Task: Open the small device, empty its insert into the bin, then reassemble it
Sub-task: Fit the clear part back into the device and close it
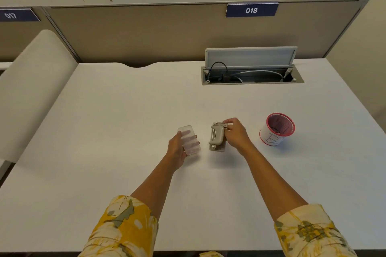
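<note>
My left hand (177, 148) holds a small clear plastic insert (189, 140) just above the white desk, fingers showing through it. To its right, my right hand (236, 132) grips the far end of a small grey device (217, 136) that stands on the desk. The two parts are apart, a short gap between them. A red-rimmed mesh bin (277, 129) with a white paper label stands on the desk to the right of my right hand, with dark bits inside it.
An open cable hatch (251, 75) with cords is set into the white desk (125, 110) at the back right. Beige partitions with number signs run along the far edge. A padded panel (31, 81) lies to the left.
</note>
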Demonstrator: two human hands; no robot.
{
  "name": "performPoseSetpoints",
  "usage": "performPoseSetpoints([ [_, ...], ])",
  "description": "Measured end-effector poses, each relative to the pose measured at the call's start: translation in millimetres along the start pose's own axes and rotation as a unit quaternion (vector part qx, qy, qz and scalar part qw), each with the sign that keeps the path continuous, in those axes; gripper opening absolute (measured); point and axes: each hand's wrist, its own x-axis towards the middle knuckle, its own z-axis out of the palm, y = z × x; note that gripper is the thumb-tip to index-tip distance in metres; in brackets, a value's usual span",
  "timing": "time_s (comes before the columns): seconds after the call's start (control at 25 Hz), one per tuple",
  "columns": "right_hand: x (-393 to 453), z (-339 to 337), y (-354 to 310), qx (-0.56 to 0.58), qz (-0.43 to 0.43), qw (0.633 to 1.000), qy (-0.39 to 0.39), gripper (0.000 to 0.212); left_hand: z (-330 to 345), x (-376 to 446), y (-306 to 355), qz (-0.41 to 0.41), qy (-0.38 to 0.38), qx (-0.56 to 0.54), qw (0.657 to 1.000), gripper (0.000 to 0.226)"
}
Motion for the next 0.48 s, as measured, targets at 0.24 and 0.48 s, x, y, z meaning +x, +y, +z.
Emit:
performPoseSetpoints([
  [0.24,-8,16,-11,0.082,-0.078,0.989,-0.1,0.026,12,-10,-1,-0.059,-0.065,0.079,0.993,0.032],
  [0.48,-16,28,7,0.06,-0.084,0.99,-0.093,0.026,15,-8,-4,-0.069,-0.078,0.092,0.99,0.038],
])
